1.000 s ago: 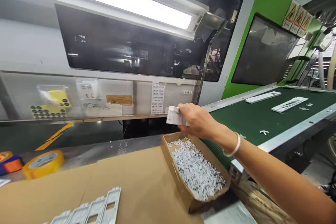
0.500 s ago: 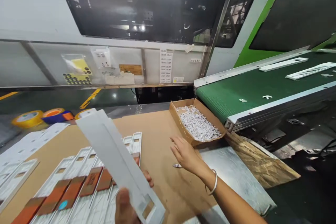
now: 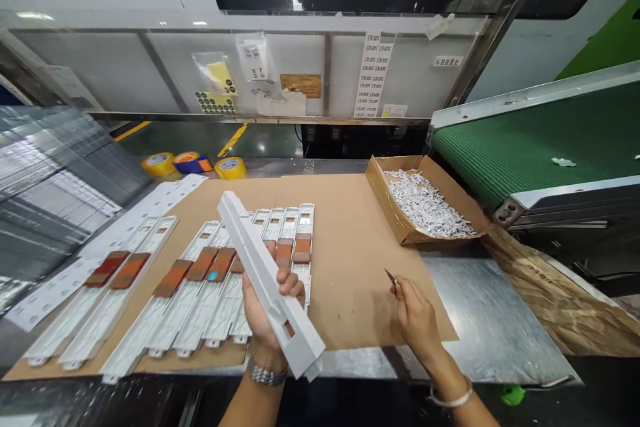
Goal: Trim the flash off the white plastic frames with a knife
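My left hand (image 3: 267, 307) is wrapped round a long white plastic part (image 3: 260, 273), which is tilted over the table with a small rectangular opening near its lower end. My right hand (image 3: 415, 313) pinches a small pointed blade (image 3: 391, 277) above the brown cardboard sheet (image 3: 345, 240). Behind and left of my left hand, several white strips (image 3: 195, 320) lie side by side, with reddish-brown blocks (image 3: 170, 278) across them. Two more white strips (image 3: 107, 310) with similar blocks lie farther left.
A cardboard box (image 3: 395, 213) of small white pieces stands right of the sheet, beside a green conveyor (image 3: 530, 140). Tape rolls (image 3: 230, 168) sit at the back left. Printed sheets (image 3: 115, 227) lie at left, brown paper (image 3: 565, 293) at right.
The view has shifted. My right hand, previously empty with fingers spread beside the blade lying on the cardboard, now grips the blade. My left hand still holds the white part, now seen more fully.
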